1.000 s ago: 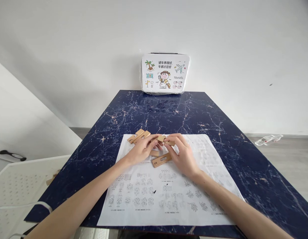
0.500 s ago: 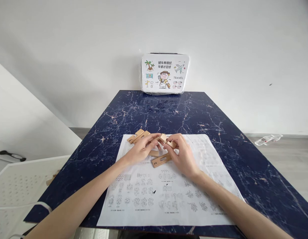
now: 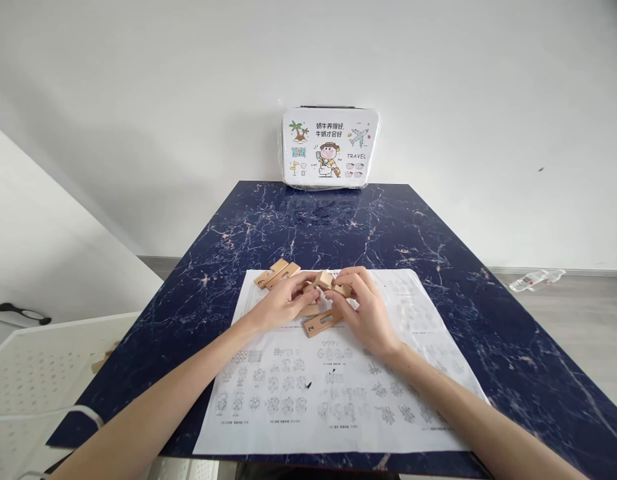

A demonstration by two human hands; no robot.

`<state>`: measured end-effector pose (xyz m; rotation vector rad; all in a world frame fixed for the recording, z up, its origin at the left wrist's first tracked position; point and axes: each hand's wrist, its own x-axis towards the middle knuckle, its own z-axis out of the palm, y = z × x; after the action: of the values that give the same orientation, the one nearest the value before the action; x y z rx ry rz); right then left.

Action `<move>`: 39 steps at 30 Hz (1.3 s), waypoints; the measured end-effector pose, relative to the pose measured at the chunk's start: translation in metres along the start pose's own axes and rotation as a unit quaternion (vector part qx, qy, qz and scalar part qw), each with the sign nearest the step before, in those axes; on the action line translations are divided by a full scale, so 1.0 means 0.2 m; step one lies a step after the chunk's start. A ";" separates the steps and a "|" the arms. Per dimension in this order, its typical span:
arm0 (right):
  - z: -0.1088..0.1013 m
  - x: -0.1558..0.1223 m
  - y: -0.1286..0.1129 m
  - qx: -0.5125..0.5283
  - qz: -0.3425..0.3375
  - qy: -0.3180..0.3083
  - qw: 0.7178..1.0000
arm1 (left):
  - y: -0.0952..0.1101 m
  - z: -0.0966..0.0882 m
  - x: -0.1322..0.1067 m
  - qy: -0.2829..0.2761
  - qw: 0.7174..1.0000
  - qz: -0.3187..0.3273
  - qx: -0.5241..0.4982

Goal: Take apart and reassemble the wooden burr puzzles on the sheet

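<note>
Both hands meet over a printed instruction sheet (image 3: 338, 387) on a dark blue marble table (image 3: 438, 227). My left hand (image 3: 281, 303) and my right hand (image 3: 366, 307) pinch a small wooden puzzle piece (image 3: 327, 280) between their fingertips, held just above the paper. A flat slotted wooden piece marked with a number (image 3: 323, 323) lies on the sheet under my hands. Another wooden piece (image 3: 308, 310) lies partly hidden below my left fingers. Two or three more wooden pieces (image 3: 277, 272) lie at the sheet's far left corner.
A white illustrated case (image 3: 330, 148) stands against the wall at the table's far edge. A white perforated tray (image 3: 33, 380) sits low on the left. A plastic bottle (image 3: 536, 280) lies on the floor to the right.
The held wooden piece has shifted and turned slightly between my fingertips. My left fingers have curled in closer under it. Both arms stay in place.
</note>
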<state>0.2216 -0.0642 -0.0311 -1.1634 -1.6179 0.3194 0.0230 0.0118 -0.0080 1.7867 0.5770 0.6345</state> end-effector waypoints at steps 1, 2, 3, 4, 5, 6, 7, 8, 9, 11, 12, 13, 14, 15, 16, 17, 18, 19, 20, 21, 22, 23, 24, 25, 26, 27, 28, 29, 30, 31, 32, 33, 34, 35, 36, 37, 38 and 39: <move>0.00 0.00 0.00 0.003 -0.001 0.001 1.000 | 0.00 0.00 0.00 -0.003 1.000 -0.001 -0.009; 0.00 0.00 -0.01 0.003 -0.001 0.000 1.000 | 0.00 0.01 0.00 -0.005 1.000 -0.001 -0.016; 0.00 0.00 -0.01 0.002 -0.001 -0.002 1.000 | 0.00 0.01 0.00 -0.005 1.000 -0.001 -0.021; 0.00 0.00 -0.01 0.001 0.001 -0.005 1.000 | 0.00 0.01 0.00 -0.001 1.000 -0.003 -0.026; 0.00 0.00 -0.01 0.001 0.004 -0.009 1.000 | 0.00 0.01 0.00 0.007 0.999 -0.004 -0.031; 0.00 0.00 -0.02 0.002 0.008 -0.013 1.000 | 0.00 0.01 0.01 0.016 0.999 -0.004 -0.035; 0.00 0.00 -0.01 0.004 0.011 -0.016 1.000 | -0.01 0.01 0.01 0.024 0.999 -0.005 -0.037; 0.00 0.00 -0.01 0.007 0.014 -0.017 1.000 | -0.02 0.01 0.01 0.033 0.999 -0.003 -0.037; 0.00 0.00 -0.01 0.009 0.014 -0.019 1.000 | -0.02 0.00 0.01 0.040 0.999 -0.001 -0.038; 0.00 0.00 0.00 0.008 0.011 -0.018 1.000 | -0.03 0.00 0.02 0.045 0.998 0.006 -0.046; 0.00 0.00 0.00 0.006 0.008 -0.015 1.000 | -0.03 0.00 0.02 0.045 0.997 0.009 -0.054; 0.00 0.00 0.00 0.005 0.008 -0.011 1.000 | -0.03 0.00 0.02 0.046 0.997 0.009 -0.063; 0.00 0.01 0.01 0.006 0.009 -0.005 1.000 | -0.03 0.00 0.02 0.046 0.996 0.008 -0.072; 0.00 0.01 0.01 0.010 0.014 0.001 1.000 | -0.03 0.00 0.02 0.045 0.996 0.005 -0.076; 0.00 0.01 0.01 0.016 0.020 0.006 1.000 | -0.02 0.00 0.02 0.044 0.996 0.001 -0.077; 0.00 0.01 0.01 0.022 0.027 0.009 0.999 | -0.02 0.00 0.02 0.041 0.996 -0.003 -0.075; -0.01 0.01 0.01 0.027 0.033 0.012 0.999 | -0.01 0.00 0.02 0.038 0.996 -0.005 -0.075; -0.01 0.01 0.00 0.033 0.039 0.014 0.999 | -0.01 0.00 0.01 0.036 0.996 -0.005 -0.076; -0.01 0.01 0.00 0.040 0.043 0.015 0.998 | 0.00 0.00 0.01 0.034 0.996 -0.004 -0.079; 0.00 0.01 0.00 0.048 0.046 0.016 0.998 | 0.00 0.00 0.01 0.034 0.996 -0.001 -0.084; 0.00 0.01 0.00 0.058 0.047 0.017 0.997 | 0.00 0.00 0.01 0.035 0.995 0.001 -0.089; 0.00 0.01 -0.01 0.070 0.048 0.015 0.996 | -0.01 0.00 0.01 0.034 0.995 0.001 -0.092; 0.00 0.01 -0.01 0.082 0.049 0.012 0.995 | -0.01 -0.01 0.01 0.033 0.995 -0.001 -0.091; 0.01 0.01 -0.01 0.093 0.051 0.008 0.994 | -0.02 -0.01 0.01 0.031 0.996 -0.004 -0.087; 0.01 0.00 -0.01 0.100 0.053 0.005 0.994 | -0.02 -0.01 0.01 0.028 0.996 -0.007 -0.083; 0.01 0.00 -0.01 0.105 0.056 0.005 0.993 | -0.03 -0.01 0.00 0.026 0.996 -0.010 -0.079; 0.02 0.00 0.00 0.107 0.060 0.007 0.992 | -0.03 -0.01 0.00 0.024 0.997 -0.011 -0.077; 0.02 0.00 0.00 0.105 0.064 0.011 0.992 | -0.04 -0.01 0.00 0.022 0.997 -0.011 -0.077; 0.02 0.00 0.00 0.099 0.066 0.016 0.993 | -0.04 -0.01 0.00 0.021 0.997 -0.013 -0.076; 0.02 0.00 0.00 0.092 0.065 0.019 0.993 | -0.04 -0.01 0.00 0.019 0.997 -0.015 -0.076; 0.02 -0.01 0.01 0.083 0.064 0.021 0.994 | -0.03 -0.01 0.00 0.018 0.997 -0.017 -0.076; 0.02 -0.01 0.01 0.075 0.062 0.022 0.995 | -0.03 0.00 -0.01 0.016 0.997 -0.018 -0.078; 0.02 -0.01 0.01 0.068 0.060 0.022 0.996 | -0.03 0.00 -0.01 0.015 0.996 -0.018 -0.082; 0.02 -0.01 0.01 0.063 0.058 0.021 0.996 | -0.02 0.00 -0.01 0.013 0.996 -0.018 -0.086; 0.02 -0.01 0.01 0.059 0.057 0.021 0.996 | -0.02 0.00 -0.01 0.013 0.996 -0.018 -0.090; 0.01 -0.01 0.01 0.056 0.057 0.021 0.997 | -0.02 0.01 -0.01 0.013 0.995 -0.019 -0.093; 0.01 -0.01 0.01 0.053 0.057 0.021 0.997 | -0.01 0.01 -0.01 0.014 0.995 -0.021 -0.093; 0.01 -0.01 0.01 0.052 0.056 0.021 0.997 | -0.01 0.01 -0.01 0.016 0.995 -0.024 -0.094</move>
<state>0.2199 -0.0639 -0.0336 -1.1764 -1.4854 0.4426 0.0229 0.0101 -0.0110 1.5857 0.5614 0.6630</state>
